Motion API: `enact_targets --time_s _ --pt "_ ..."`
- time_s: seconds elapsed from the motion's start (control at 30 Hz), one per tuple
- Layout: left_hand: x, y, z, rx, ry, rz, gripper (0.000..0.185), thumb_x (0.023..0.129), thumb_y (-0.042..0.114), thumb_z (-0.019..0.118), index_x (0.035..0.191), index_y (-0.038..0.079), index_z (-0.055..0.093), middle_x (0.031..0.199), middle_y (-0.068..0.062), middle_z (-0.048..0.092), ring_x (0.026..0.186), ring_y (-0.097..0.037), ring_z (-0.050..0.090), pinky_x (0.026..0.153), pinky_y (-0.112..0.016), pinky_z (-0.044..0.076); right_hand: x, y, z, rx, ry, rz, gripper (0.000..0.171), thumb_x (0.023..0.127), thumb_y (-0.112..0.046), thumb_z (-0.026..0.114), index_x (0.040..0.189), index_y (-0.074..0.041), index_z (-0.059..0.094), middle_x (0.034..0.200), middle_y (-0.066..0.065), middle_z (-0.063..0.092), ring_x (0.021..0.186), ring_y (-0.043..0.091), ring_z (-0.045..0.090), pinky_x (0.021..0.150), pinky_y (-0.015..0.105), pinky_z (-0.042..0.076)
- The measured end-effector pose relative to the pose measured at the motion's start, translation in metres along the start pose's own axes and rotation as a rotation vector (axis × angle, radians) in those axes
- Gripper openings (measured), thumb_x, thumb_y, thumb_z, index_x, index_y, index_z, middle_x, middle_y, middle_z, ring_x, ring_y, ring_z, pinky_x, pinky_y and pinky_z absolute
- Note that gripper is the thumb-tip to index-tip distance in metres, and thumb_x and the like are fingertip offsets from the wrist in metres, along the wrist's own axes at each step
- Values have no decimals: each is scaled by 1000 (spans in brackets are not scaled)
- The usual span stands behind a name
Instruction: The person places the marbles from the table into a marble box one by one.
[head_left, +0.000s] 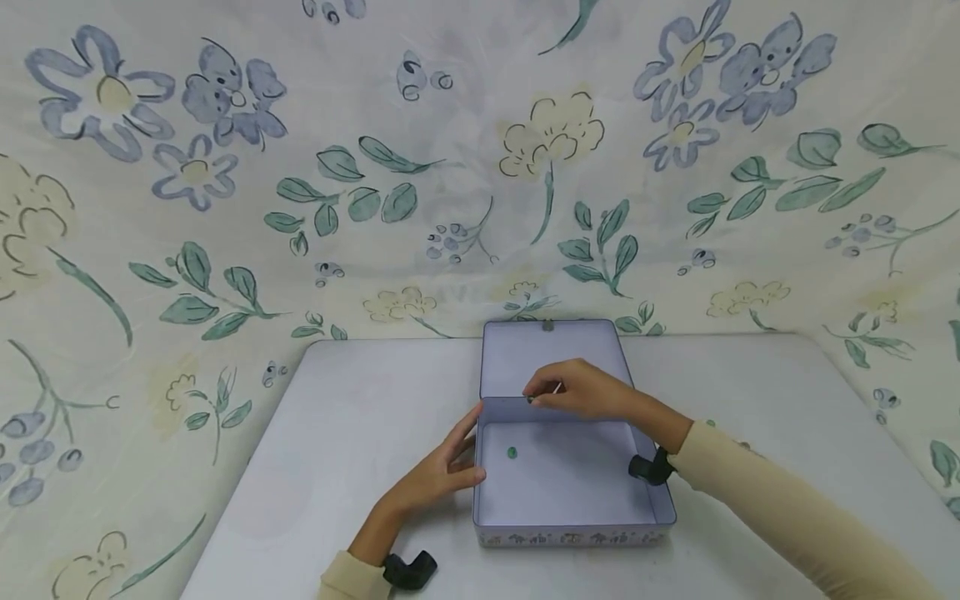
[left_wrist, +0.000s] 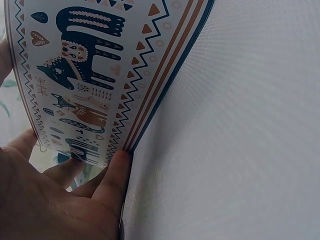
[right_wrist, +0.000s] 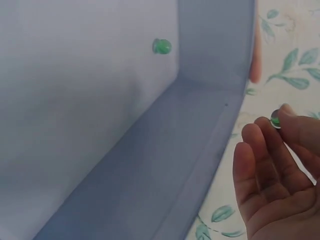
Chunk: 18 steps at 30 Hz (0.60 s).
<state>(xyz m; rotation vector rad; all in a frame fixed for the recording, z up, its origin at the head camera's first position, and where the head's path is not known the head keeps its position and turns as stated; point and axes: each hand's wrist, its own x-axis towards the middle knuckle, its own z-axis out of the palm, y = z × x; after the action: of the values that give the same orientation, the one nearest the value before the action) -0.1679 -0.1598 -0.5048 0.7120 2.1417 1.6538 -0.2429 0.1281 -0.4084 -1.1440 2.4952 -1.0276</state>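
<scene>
A hinged tin box (head_left: 573, 537) with a patterned outside and a pale lilac inside stands open, its lid (head_left: 510, 354) tipped back. One green glass marble (head_left: 512, 452) lies on its floor, towards the left. My right hand (head_left: 583, 390) pinches another green glass marble (right_wrist: 275, 119) between thumb and fingertips, above the back of the box. With fingers spread, my left hand (head_left: 438, 477) touches the box's left side. Its fingertips rest against the animal-printed wall (left_wrist: 95, 65) in the left wrist view.
The box stands on a white table (head_left: 360, 417). Small greenish things (head_left: 710, 423) lie on the table to the right, partly behind the right sleeve (head_left: 780, 500). A floral cloth (head_left: 450, 167) hangs behind the table.
</scene>
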Motion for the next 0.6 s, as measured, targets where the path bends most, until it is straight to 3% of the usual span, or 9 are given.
enact_targets --time_s 0.4,0.6 --pt "-2 2 -3 -3 -5 -4 88 97 29 65 162 34 4 170 -6 -1 150 -53 15 116 -63 33 14 2 14 -31 -28 -24 16 95 -13 68 108 -6 75 106 1 76 95 10 69 84 23 58" --pt "0 2 -3 -4 -18 -14 89 97 32 65 161 35 4 170 -5 -3 150 -52 15 117 -60 34 15 2 20 -7 -60 8 16 95 -13 68 108 -5 75 106 2 75 95 10 68 85 22 57"
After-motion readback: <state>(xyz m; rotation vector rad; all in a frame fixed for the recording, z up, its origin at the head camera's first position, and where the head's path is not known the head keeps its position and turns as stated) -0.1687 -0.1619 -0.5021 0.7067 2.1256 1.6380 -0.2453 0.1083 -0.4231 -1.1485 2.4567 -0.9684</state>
